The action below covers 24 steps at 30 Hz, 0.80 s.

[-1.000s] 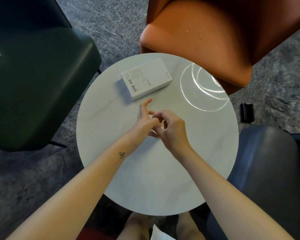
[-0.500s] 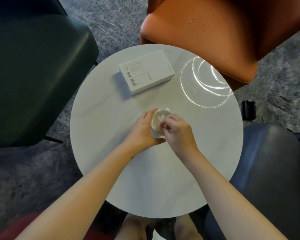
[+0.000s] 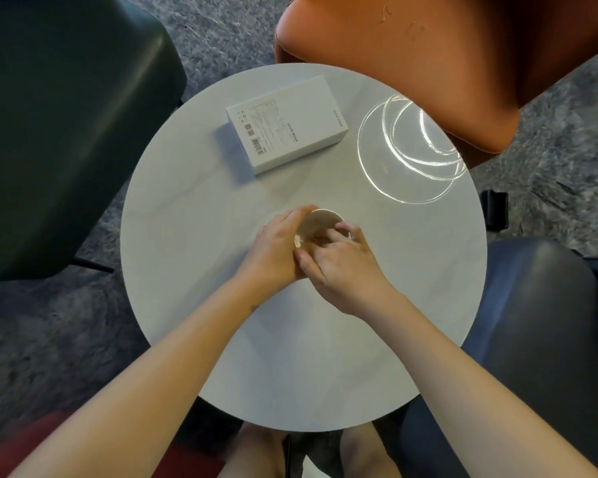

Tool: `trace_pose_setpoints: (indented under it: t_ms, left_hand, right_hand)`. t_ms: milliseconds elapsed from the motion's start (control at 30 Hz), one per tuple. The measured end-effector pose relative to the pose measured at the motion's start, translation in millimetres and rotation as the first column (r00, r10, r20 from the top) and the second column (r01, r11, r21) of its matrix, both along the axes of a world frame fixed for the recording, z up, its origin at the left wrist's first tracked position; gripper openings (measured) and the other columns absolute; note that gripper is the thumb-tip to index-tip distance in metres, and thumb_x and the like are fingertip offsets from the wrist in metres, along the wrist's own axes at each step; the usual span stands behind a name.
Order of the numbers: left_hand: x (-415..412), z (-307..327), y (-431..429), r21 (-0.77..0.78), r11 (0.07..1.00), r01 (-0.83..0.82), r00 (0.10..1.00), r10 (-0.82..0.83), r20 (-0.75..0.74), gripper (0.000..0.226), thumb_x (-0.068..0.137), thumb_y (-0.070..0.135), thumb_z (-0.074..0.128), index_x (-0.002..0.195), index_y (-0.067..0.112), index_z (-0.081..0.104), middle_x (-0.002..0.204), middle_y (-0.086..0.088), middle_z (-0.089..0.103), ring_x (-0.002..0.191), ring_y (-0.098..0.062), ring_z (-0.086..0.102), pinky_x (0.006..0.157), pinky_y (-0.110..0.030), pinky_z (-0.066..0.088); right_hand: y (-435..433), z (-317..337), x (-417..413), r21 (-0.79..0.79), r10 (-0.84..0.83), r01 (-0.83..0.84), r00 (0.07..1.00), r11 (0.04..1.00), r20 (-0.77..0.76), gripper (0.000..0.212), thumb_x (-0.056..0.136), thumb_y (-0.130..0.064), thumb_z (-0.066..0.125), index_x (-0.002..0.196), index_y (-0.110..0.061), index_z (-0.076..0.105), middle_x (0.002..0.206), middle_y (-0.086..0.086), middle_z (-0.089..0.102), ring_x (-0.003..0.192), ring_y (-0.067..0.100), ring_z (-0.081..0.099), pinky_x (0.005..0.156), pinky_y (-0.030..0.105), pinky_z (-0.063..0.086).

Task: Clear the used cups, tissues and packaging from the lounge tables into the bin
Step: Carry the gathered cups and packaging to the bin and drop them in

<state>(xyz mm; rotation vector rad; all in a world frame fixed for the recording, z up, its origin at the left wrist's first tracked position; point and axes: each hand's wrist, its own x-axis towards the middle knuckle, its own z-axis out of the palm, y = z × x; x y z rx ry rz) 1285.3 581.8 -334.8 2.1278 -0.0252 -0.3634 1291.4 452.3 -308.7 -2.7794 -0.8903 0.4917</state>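
While your left hand (image 3: 273, 250) curls round the cup (image 3: 320, 219) in the middle of the table (image 3: 221, 339) and your right hand (image 3: 342, 263) hooks its fingers over the rim, hold it upright, lift straight, then collect the box (image 3: 287, 124)

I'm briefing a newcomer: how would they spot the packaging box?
Find the round white table. On its far half, near the orange chair, lies the white box. Unlike the cup, it is rectangular, with a barcode.

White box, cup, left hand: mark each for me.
white box (image 3: 287, 124), head view, printed top face.
cup (image 3: 321, 219), head view, inside wall under rim.
left hand (image 3: 277, 247), head view, back of hand.
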Motion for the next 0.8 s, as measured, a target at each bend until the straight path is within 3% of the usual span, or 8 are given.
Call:
trace_pose_setpoints:
  t_ms: [67,167,233,433,533,667,800]
  left_hand:
    - [-0.7,3.3,1.1,-0.02,0.999,-0.03,1.0,0.03,-0.003,0.064,0.062,0.006,0.072,0.122,0.019,0.051,0.111,0.004,0.057,0.095,-0.01,0.051,0.077,0.002,0.03]
    - [-1.8,11.7,7.4,-0.038,0.997,-0.067,0.998,0.066,-0.004,0.064,0.06,0.004,0.073,0.119,0.018,0.053,0.107,0.007,0.056,0.091,-0.008,0.052,0.073,0.005,0.028]
    - [-1.8,18.9,14.0,-0.046,0.995,-0.088,0.996,0.088,0.005,0.066,0.059,0.007,0.076,0.12,0.016,0.052,0.11,0.004,0.057,0.093,-0.009,0.052,0.076,0.003,0.03]
    - [-1.8,43.6,33.7,0.009,0.99,-0.143,0.989,0.143,0.035,0.076,0.056,0.015,0.083,0.124,0.013,0.049,0.12,-0.004,0.056,0.104,-0.019,0.056,0.084,-0.015,0.037]
    - [-1.9,54.2,43.9,0.08,0.978,-0.19,0.98,0.185,0.067,0.073,0.058,0.025,0.084,0.121,0.019,0.048,0.118,0.002,0.056,0.102,-0.013,0.054,0.079,-0.011,0.033]
    - [-13.0,71.3,60.8,0.086,0.943,-0.323,0.946,0.318,0.068,0.077,0.057,0.027,0.086,0.122,0.026,0.045,0.117,0.007,0.053,0.102,-0.008,0.05,0.083,-0.017,0.034]
    - [-26.3,89.9,84.0,0.124,0.901,-0.415,0.91,0.408,0.076,0.081,0.06,0.03,0.084,0.127,0.028,0.04,0.124,0.01,0.048,0.111,-0.007,0.045,0.091,-0.023,0.035]
  right_hand:
    - [-3.8,2.2,0.5,-0.014,0.052,-0.052,0.998,0.999,0.022,0.044,0.098,-0.035,0.022,0.095,-0.016,0.061,0.096,0.0,0.064,0.107,0.016,0.048,0.102,0.025,0.009]
    - [-1.7,11.7,-0.5,0.079,0.048,-0.052,0.997,0.995,0.054,0.034,0.093,-0.025,0.033,0.096,-0.007,0.061,0.084,0.008,0.064,0.086,0.028,0.058,0.098,0.03,0.021]
    - [3.1,20.3,-0.4,0.17,0.01,-0.022,0.997,0.985,0.072,0.027,0.089,-0.019,0.042,0.099,-0.002,0.06,0.086,0.012,0.063,0.081,0.031,0.06,0.098,0.033,0.024]
    - [17.5,49.7,4.2,0.18,0.061,-0.112,0.962,0.977,0.267,0.033,0.088,-0.029,0.038,0.089,-0.011,0.065,0.088,0.003,0.068,0.104,0.026,0.06,0.094,0.039,0.022]
    - [24.0,61.9,13.0,0.313,-0.009,-0.099,0.946,0.945,0.325,0.034,0.09,-0.03,0.037,0.095,-0.012,0.066,0.1,0.002,0.068,0.105,0.024,0.057,0.091,0.037,0.022]
    - [31.8,68.7,35.3,0.518,-0.209,0.054,0.947,0.853,0.246,0.033,0.092,-0.03,0.036,0.104,-0.013,0.062,0.106,0.004,0.064,0.106,0.017,0.049,0.088,0.027,0.019]
    - [42.3,54.5,74.8,0.39,-0.211,0.163,0.974,0.906,0.083,0.04,0.086,-0.029,0.055,0.123,-0.016,0.05,0.127,0.006,0.054,0.116,0.024,0.047,0.095,0.032,0.021]
